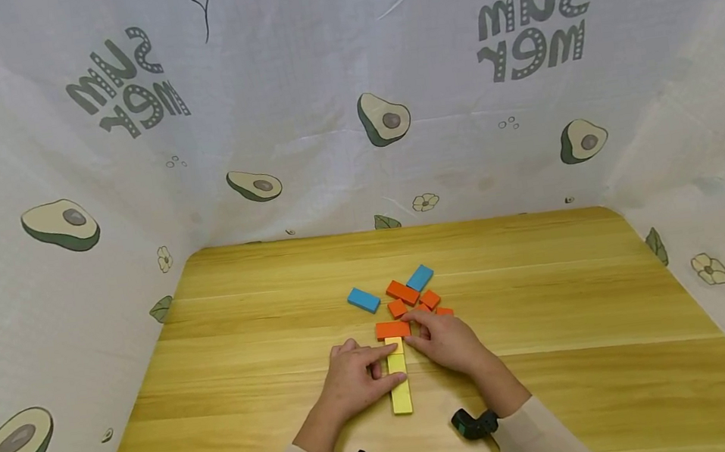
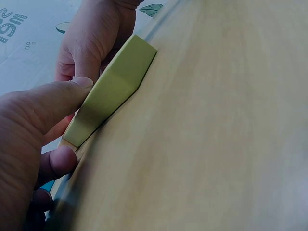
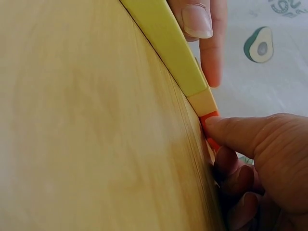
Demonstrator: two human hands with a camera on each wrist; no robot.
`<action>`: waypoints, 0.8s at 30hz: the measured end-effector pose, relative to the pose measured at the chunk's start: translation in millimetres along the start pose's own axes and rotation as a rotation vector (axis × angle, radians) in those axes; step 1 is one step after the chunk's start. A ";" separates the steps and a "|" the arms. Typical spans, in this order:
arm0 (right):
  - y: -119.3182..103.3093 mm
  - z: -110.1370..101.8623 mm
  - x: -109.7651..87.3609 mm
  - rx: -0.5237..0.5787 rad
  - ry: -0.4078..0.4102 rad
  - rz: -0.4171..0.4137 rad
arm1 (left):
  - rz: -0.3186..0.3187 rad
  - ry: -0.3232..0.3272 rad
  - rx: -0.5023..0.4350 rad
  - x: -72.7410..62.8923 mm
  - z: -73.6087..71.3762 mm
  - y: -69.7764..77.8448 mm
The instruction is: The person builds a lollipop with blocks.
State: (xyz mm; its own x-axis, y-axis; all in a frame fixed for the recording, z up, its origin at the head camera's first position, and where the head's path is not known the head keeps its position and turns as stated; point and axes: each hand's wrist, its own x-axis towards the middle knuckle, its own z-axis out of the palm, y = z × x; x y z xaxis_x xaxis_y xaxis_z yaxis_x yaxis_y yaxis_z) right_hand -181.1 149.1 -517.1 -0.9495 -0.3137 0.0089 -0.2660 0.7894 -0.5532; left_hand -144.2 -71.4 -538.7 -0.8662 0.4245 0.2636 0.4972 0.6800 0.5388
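In the head view, a yellow block (image 1: pixel 401 400) and a small light-orange block (image 1: pixel 393 342) lie end to end in a column. An orange-red block (image 1: pixel 388 330) lies crosswise at its far end, like the top of a T. My left hand (image 1: pixel 353 381) is beside the column, thumb on the yellow block and outstretched index finger on the small one. My right hand (image 1: pixel 450 342) pinches the right end of the orange-red block between thumb and index finger. From the right wrist, the thumb (image 3: pixel 238 132) shows against that block's near side, other fingers curled below.
Beyond the hands lie two blue blocks (image 1: pixel 363 300), a long orange-red block (image 1: pixel 403 292) and several smaller orange-red blocks (image 1: pixel 430 299). Some of these are partly behind the right hand. A printed cloth (image 1: pixel 332 207) hangs behind the wooden table (image 1: pixel 246 333).
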 end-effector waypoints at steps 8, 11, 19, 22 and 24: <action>1.2 0.3 -0.1 0.007 -0.002 -0.010 | -0.010 -0.006 0.000 0.2 -0.1 -0.2; 1.8 0.1 -0.1 0.009 -0.003 -0.010 | -0.020 -0.015 -0.005 0.7 -0.3 0.0; 1.1 -0.5 -0.4 0.008 -0.014 -0.001 | -0.042 -0.029 -0.004 0.9 -0.6 1.0; 0.3 -0.5 -0.8 0.010 -0.012 0.005 | -0.043 -0.027 -0.005 1.0 -0.6 1.2; 0.0 -0.6 -1.0 0.014 -0.010 0.008 | -0.040 -0.025 -0.005 1.0 -0.7 1.3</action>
State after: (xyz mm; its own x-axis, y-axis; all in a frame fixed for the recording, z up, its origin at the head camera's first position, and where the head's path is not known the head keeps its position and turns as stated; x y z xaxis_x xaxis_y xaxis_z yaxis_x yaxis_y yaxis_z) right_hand -180.3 149.8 -516.7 -0.9499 -0.3127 -0.0045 -0.2557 0.7848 -0.5645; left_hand -144.4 -70.6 -537.2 -0.8839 0.4115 0.2220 0.4619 0.6940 0.5523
